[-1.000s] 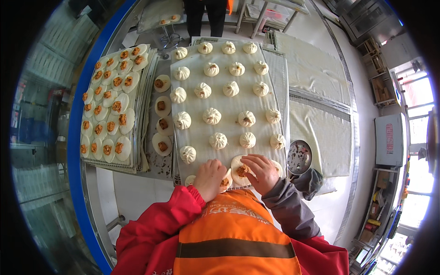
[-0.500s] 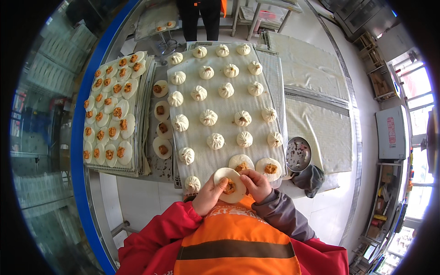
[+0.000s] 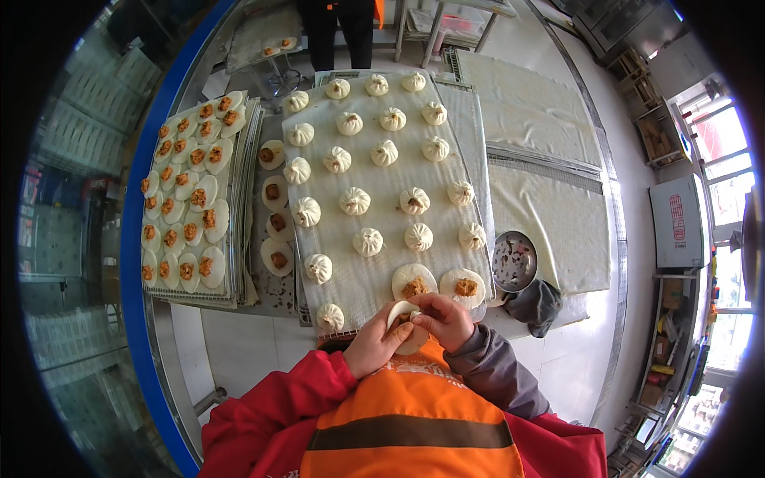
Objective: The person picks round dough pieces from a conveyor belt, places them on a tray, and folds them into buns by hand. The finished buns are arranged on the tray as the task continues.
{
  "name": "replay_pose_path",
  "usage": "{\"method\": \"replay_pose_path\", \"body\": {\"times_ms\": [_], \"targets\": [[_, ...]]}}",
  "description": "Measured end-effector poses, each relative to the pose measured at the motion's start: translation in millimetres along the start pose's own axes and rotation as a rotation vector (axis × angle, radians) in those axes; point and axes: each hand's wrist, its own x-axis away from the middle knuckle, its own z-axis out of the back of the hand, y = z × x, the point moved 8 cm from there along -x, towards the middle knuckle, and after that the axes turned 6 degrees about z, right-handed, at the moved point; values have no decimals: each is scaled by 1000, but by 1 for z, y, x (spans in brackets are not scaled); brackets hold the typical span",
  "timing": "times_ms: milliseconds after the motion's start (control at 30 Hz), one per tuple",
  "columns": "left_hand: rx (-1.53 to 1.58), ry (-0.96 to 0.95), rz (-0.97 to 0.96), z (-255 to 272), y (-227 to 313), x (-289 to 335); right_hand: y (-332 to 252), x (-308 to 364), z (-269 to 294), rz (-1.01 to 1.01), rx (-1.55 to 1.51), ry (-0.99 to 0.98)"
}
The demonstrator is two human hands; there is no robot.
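Note:
Between my two hands is a round dough wrapper (image 3: 412, 342) with brown filling, its far edge gathered up and folded inward. My left hand (image 3: 378, 342) cups it from the left, the thumb reaching in over the filling. With bent fingers my right hand (image 3: 445, 321) pinches the wrapper's rim at the far right. Just beyond them, on the cloth-lined tray (image 3: 335, 213), lie two flat filled wrappers, one (image 3: 413, 284) behind my hands and another (image 3: 463, 288) to its right. Several pleated buns (image 3: 367, 241) stand in rows across that tray.
On the left, a stacked tray holds many filled wrappers (image 3: 188, 270); more (image 3: 276, 259) lie in the gap beside it. A round metal bowl (image 3: 515, 261) and a dark cloth (image 3: 535, 307) sit at right, near cloth-covered racks (image 3: 550, 223). Another person's legs (image 3: 339, 36) are at the far side.
The wrapper was lying flat and open in my hands. Now its far edge is raised and folded in, and my right hand has come left over it. The view has shifted slightly.

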Motion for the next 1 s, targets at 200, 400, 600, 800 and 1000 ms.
{"method": "replay_pose_path", "body": {"times_ms": [200,400,600,800,1000], "targets": [[95,-54,228,0,-18,-1,-41,3,-4,464,444,-141],[-215,-133,191,2,-5,-3,-53,-2,-16,558,612,-275],[-363,-283,305,3,-8,-13,-45,-9,-10,390,451,-222],[766,-201,645,-1,-19,5,-53,-5,-3,521,580,-158],[112,-169,415,1,-14,1,-52,-7,-12,542,616,-284]]}}
